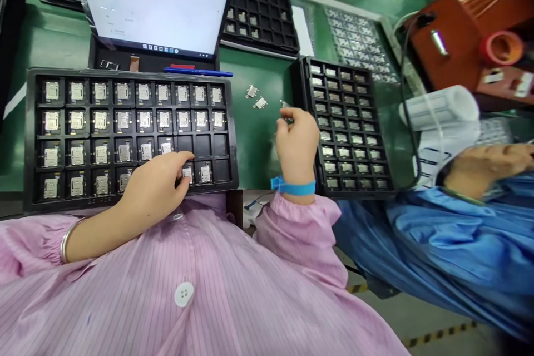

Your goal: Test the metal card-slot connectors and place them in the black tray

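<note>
My left hand (156,181) reaches over the lower right of a black compartment tray (234,167). Its thumb and index finger are apart, on either side of a small silver metal part (188,174) in the bottom row; contact cannot be made out. My right hand (298,139), with a blue wrist strap (294,185), is curled above the green tabletop. Just beyond its fingertips shows the edge of another silver part (285,104); whether the fingers grip anything is hidden. Two loose silver parts (261,103) lie on the table between the trays.
A second filled tray (306,122) stands right of my right hand. Behind are a laptop (158,0), a blue pen (200,72) and a partly filled tray (271,16). At right sit a white roll (440,107), an orange-brown box (442,39) and a co-worker's hand (486,167).
</note>
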Action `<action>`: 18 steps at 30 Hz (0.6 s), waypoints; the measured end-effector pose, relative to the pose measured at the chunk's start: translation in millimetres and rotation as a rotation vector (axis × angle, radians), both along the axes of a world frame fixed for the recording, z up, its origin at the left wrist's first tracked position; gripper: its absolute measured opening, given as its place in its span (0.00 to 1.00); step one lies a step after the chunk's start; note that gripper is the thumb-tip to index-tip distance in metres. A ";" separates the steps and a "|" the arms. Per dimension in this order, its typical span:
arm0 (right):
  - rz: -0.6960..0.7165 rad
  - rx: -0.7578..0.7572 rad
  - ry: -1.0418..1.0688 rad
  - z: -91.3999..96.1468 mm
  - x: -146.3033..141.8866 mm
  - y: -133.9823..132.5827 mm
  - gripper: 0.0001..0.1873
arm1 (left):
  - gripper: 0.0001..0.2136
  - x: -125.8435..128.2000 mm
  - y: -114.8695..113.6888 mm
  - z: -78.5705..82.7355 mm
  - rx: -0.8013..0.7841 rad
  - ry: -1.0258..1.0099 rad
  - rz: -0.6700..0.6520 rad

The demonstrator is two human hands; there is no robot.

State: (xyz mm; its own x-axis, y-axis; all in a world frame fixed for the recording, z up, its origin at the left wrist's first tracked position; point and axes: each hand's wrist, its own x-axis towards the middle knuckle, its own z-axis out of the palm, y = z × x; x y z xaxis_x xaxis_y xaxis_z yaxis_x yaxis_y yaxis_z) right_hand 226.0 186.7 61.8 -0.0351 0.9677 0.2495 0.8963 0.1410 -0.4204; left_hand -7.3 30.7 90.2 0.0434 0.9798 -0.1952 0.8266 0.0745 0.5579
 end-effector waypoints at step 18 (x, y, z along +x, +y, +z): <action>0.178 -0.059 -0.114 -14.5 -10.9 -53.1 0.13 | 0.15 -17.2 -12.6 0.8 -0.034 -0.280 0.047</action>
